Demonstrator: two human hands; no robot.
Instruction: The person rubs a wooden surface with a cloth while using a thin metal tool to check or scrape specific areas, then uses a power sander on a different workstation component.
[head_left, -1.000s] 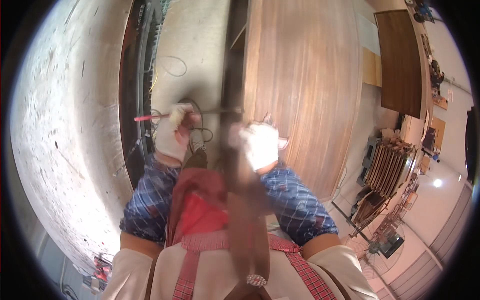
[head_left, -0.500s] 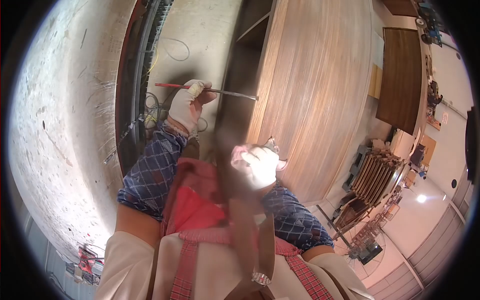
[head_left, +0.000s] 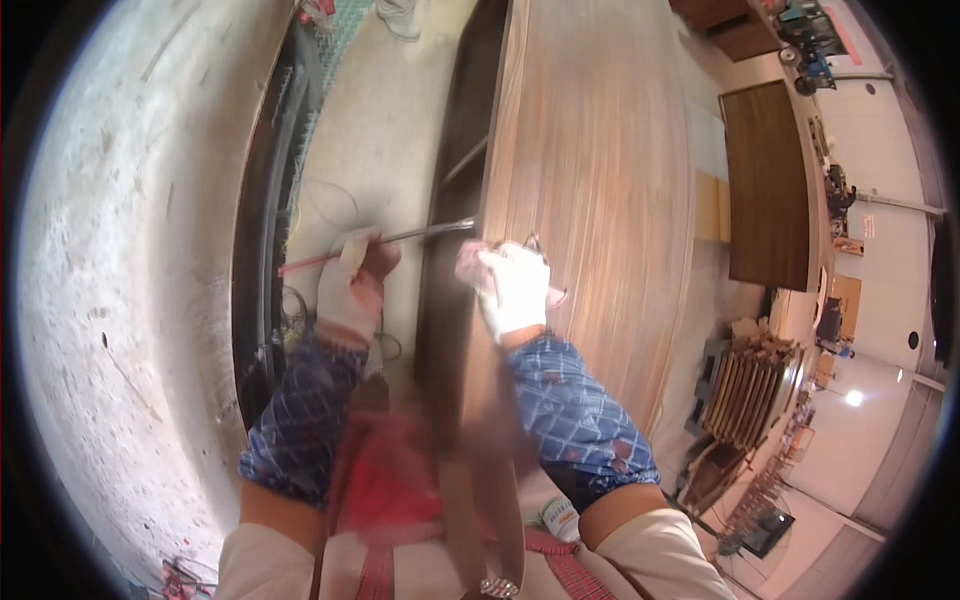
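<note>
My left hand (head_left: 352, 285), in a white glove, is closed around a slender stick-like tool (head_left: 420, 234), perhaps a thin brush. Its rear end is red, its shaft dark, and its pale tip points right at the edge of a brown wood-grain panel (head_left: 600, 170). Whether the tip touches the edge cannot be made out. My right hand (head_left: 520, 290), gloved too, is closed on a bunched pinkish cloth (head_left: 470, 262) over the panel's near left part. Blur softens both hands.
Left of the panel runs a dark recess (head_left: 440, 290) with a divider. A pale wall-like surface (head_left: 130, 250) stands far left, beside a dark rail. Cables (head_left: 292, 310) lie near my left arm. A shoe (head_left: 400, 18) shows at the top. Stacked brown boards (head_left: 750, 385) stand right.
The view has shifted, and both forearms reach farther forward in it. The slender tool slants more steeply, tip still by the panel edge. A shoe and a white container have come into view.
</note>
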